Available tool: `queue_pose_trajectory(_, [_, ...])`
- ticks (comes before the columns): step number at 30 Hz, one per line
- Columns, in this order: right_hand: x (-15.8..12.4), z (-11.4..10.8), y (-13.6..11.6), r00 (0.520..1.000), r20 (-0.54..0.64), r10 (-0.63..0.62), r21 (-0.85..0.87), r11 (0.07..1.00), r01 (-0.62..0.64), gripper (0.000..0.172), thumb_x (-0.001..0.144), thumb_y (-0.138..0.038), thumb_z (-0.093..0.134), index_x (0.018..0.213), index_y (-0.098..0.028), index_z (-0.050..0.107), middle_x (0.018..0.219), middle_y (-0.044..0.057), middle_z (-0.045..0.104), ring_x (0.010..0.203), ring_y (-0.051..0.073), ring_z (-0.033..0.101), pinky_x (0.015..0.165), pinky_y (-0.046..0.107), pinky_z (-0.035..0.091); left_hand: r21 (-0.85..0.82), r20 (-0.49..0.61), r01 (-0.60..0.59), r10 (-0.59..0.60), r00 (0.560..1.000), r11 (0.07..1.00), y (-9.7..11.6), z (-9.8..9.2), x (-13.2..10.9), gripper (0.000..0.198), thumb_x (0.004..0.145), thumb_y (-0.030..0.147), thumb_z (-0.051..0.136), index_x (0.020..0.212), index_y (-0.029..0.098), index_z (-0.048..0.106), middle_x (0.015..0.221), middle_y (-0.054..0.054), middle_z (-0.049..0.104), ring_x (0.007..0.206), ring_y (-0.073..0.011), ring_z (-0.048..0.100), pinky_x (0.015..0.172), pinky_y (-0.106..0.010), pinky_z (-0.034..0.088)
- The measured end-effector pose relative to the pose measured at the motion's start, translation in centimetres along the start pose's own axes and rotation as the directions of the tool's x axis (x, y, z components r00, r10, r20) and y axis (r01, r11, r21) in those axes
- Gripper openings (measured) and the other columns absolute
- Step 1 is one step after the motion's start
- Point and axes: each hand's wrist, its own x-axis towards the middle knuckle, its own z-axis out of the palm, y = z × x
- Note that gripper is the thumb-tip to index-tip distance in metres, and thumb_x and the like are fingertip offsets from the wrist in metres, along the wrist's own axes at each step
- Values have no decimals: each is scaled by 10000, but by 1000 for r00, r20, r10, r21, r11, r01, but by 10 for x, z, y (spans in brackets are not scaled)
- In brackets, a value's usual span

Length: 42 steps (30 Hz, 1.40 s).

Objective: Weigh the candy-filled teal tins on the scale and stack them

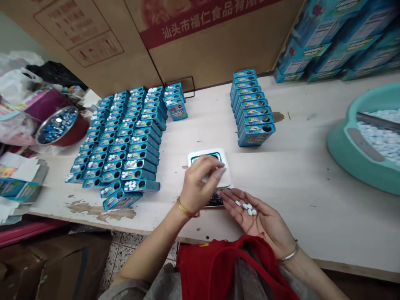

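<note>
My left hand [197, 182] hovers over a small white scale [225, 177], thumb and fingertips drawn together in a pinch. Whatever may be between those fingertips is too small to make out. Under this hand, a blue candy box [216, 155] on the scale is partly covered. My right hand [258, 221] lies palm up and cupped in front of the scale, holding several white candies [249, 209] in the palm. The dark front of the scale [215, 200] shows between the two hands.
Rows of blue candy boxes [125, 141], many topped with white candies, stand left. Another row [251, 108] stands behind the scale, near a large cardboard carton [218, 58]. At right, a teal basin [346, 154] holds many white candies. A metal bowl [59, 125] sits far left.
</note>
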Motion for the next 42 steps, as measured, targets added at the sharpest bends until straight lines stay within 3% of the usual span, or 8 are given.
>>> queue_pose_trajectory(10, [0, -3, -9, 999, -13, -47, 18, 999, 47, 269, 857, -170, 444, 1001, -95, 658, 1132, 141, 666, 1137, 225, 571, 963, 335, 479, 204, -98, -23, 44, 994, 979, -7, -20, 9, 117, 881, 147, 492, 939, 157, 593, 930, -51, 620, 860, -121, 580, 698, -241, 482])
queue_pose_trajectory(13, [-1, -9, -8, 1000, -19, -23, 43, 999, 24, 312, 901, -254, 410, 1013, -102, 659, 1070, 124, 693, 995, 186, 651, 885, 299, 523, 170, 149, -93, 68, 987, 981, 7, -3, -13, 182, 890, 203, 476, 1041, 159, 567, 952, -66, 587, 868, -136, 568, 715, -255, 494])
queue_pose_trajectory(16, [-4, -17, -4, 999, -23, 36, 61, 998, -35, 332, 919, -315, 390, 1016, -158, 666, 914, 66, 732, 814, 142, 689, 795, 272, 551, 228, 476, -225, 93, 874, 947, 14, 33, -45, 226, 889, 258, 463, 1062, 157, 568, 959, -75, 577, 850, -166, 560, 719, -281, 491])
queue_pose_trajectory(19, [-9, -24, -1, 995, -46, 91, 39, 995, -89, 331, 910, -355, 400, 1059, -210, 657, 1001, 68, 719, 913, 177, 673, 841, 344, 536, 315, 562, -281, 61, 825, 907, 12, 64, -71, 196, 902, 235, 415, 948, 170, 595, 871, -53, 567, 754, -163, 542, 607, -261, 455])
queue_pose_trajectory(32, [-21, -40, 14, 985, 21, 170, 29, 985, -171, 80, 793, -195, 590, 818, -170, 661, 876, 49, 728, 867, 214, 689, 802, 381, 553, 243, 492, -155, 16, 870, 958, 18, 63, -92, 170, 895, 205, 409, 930, 144, 564, 1001, -66, 607, 860, -153, 573, 712, -249, 477])
queue_pose_trajectory(38, [-23, -39, 18, 982, 49, 183, 32, 982, -185, 55, 784, -194, 615, 795, -165, 661, 774, 37, 727, 820, 208, 699, 764, 356, 576, 234, 534, -219, 62, 843, 947, 23, 54, -90, 182, 899, 236, 422, 922, 150, 580, 957, -62, 622, 846, -157, 571, 720, -260, 473])
queue_pose_trajectory(40, [-22, -38, 17, 987, 40, 157, 30, 987, -159, 73, 799, -186, 599, 806, -160, 668, 756, 36, 727, 827, 196, 700, 772, 333, 578, 209, 458, -261, 142, 878, 942, 20, 41, -81, 198, 895, 269, 451, 988, 151, 580, 936, -63, 621, 841, -152, 566, 738, -261, 466])
queue_pose_trajectory(42, [-22, -35, 16, 995, -1, 98, 24, 995, -98, 111, 816, -162, 574, 856, -137, 675, 831, 66, 735, 885, 189, 690, 803, 298, 569, 300, 236, -237, 169, 957, 924, 13, 22, -68, 253, 882, 295, 492, 1083, 157, 563, 981, -82, 617, 891, -166, 558, 792, -293, 450])
